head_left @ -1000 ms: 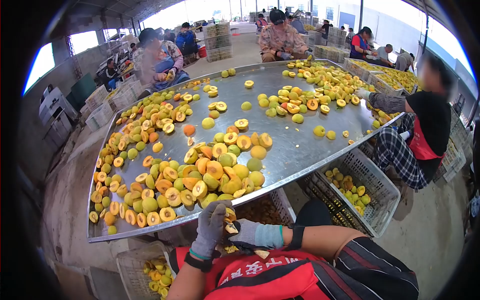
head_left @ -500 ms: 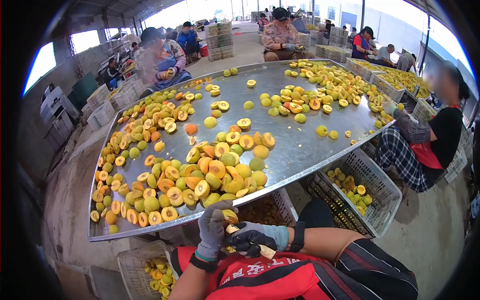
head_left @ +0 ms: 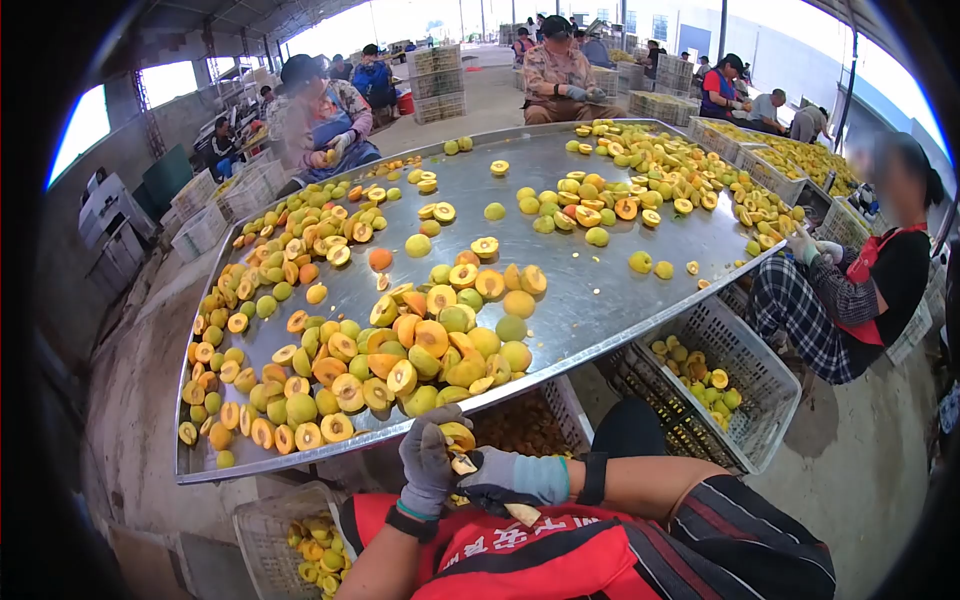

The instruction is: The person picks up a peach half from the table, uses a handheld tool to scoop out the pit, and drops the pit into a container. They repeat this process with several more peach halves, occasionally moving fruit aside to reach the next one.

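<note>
In front of my lap, my left hand (head_left: 428,466), in a grey glove, closes around a yellow peach-like fruit half (head_left: 458,437). Close beside it, my right hand (head_left: 508,476), in a grey glove with dark palm, grips a small tool with a pale handle (head_left: 522,514). The handle's end sticks out below the fist, and the tool's pale other end (head_left: 463,464) meets the fruit. Its working tip is hidden. Just beyond my hands, halved and whole yellow-green fruit (head_left: 430,340) lies heaped on a metal table (head_left: 590,320).
The table's raised rim (head_left: 330,449) runs before me. A crate of fruit halves (head_left: 245,545) stands at lower left, another crate (head_left: 775,425) at right, and one (head_left: 570,405) partly under the table. A person (head_left: 880,260) sits at right; others sit across the table.
My hands stay together, with the fruit and the tool slightly turned. The person at right has drawn the outstretched arm in, both hands now close together at the table's edge.
</note>
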{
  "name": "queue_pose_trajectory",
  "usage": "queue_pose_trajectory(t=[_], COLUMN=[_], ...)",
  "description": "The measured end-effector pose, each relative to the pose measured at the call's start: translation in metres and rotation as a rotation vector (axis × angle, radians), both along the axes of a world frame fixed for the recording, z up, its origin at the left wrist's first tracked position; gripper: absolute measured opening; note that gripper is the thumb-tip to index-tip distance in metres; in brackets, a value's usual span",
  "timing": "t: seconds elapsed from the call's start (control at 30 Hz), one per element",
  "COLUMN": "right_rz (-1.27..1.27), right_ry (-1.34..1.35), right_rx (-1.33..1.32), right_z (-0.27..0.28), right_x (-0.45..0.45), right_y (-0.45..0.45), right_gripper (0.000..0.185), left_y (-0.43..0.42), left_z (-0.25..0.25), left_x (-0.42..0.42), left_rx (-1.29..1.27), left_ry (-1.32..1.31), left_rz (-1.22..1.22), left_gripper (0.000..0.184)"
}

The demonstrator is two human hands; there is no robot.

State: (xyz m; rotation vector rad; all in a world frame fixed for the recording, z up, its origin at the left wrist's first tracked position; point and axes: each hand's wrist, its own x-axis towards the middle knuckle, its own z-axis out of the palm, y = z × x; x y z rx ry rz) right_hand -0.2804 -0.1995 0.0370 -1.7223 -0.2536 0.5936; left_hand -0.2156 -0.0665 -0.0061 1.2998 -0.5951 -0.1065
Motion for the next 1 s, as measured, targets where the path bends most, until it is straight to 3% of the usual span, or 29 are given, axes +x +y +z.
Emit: queue_pose_trajectory(t=[0.03,0.07,0.1,0.17,0.2,0.23,0.3,0.33,0.37,0.47,0.5,0.57,0.6,0.63,0.7,0.77,0.83,1.0], right_rz=[0.138,0.050,0.051,0.059,0.115,0.118,0.167,0.228,0.227,0.074,0.075,0.190,0.166,0.167,0.133,0.155,0.104,0.100], right_ry=[-0.207,0.091,0.091,0.306,0.689,0.690,-0.362,-0.622,-0.622,-0.165,-0.165,-0.359,-0.197,-0.198,0.784,0.851,0.789,0.822], right_rx=[0.042,0.316,0.318,0.667,0.805,0.803,0.206,-0.043,-0.043,-0.006,-0.005,0.222,0.370,0.370,0.906,0.970,0.936,1.021], right_z=[-0.004,-0.007,-0.009,-0.007,-0.010,-0.008,-0.004,-0.008,-0.006,0.002,-0.001,-0.009,-0.007,-0.009,-0.012,-0.007,-0.002,-0.024], right_x=[-0.001,-0.002,-0.004,-0.007,0.003,0.001,-0.002,0.002,0.001,-0.005,-0.005,-0.005,-0.008,-0.009,-0.009,-0.011,-0.011,-0.010], right_y=[-0.005,-0.004,-0.006,-0.009,-0.015,-0.014,-0.010,-0.010,-0.008,-0.004,-0.007,-0.014,-0.013,-0.015,-0.019,-0.019,-0.020,-0.021], right_gripper=[0.012,0.009,0.009,0.015,0.009,0.009,0.011,0.011,0.011,0.011,0.011,0.011,0.010,0.010,0.009,0.009,0.016,0.012], left_y=[0.000,0.001,0.002,0.005,0.003,0.001,-0.002,-0.003,-0.004,-0.006,-0.006,-0.005,0.000,0.003,0.006,0.005,0.001,-0.009], left_z=[0.000,0.000,0.002,0.009,0.014,0.020,0.021,0.018,0.015,0.009,0.008,0.007,0.009,0.011,0.020,0.026,0.022,0.027], left_x=[-0.001,-0.001,0.000,0.001,0.001,0.001,0.000,0.000,-0.001,-0.004,-0.004,-0.004,-0.004,-0.002,0.002,0.002,0.000,-0.012], left_rx=[0.012,0.024,0.026,0.099,0.099,0.047,-0.001,-0.004,-0.009,-0.015,-0.014,0.089,0.161,0.162,0.303,0.319,0.207,0.027], left_ry=[-0.057,-0.115,-0.116,-0.190,-0.190,-0.133,-0.078,-0.001,0.079,0.052,0.052,-0.247,-0.245,-0.245,-0.390,-0.378,-0.142,0.013], left_rz=[-0.003,-0.005,-0.005,-0.038,-0.035,-0.069,-0.105,-0.090,-0.073,-0.020,-0.019,-0.001,-0.048,-0.047,-0.148,-0.179,-0.213,-0.157], left_gripper=[0.053,0.055,0.055,0.057,0.057,0.057,0.057,0.057,0.057,0.058,0.058,0.060,0.056,0.056,0.054,0.052,0.054,0.054])
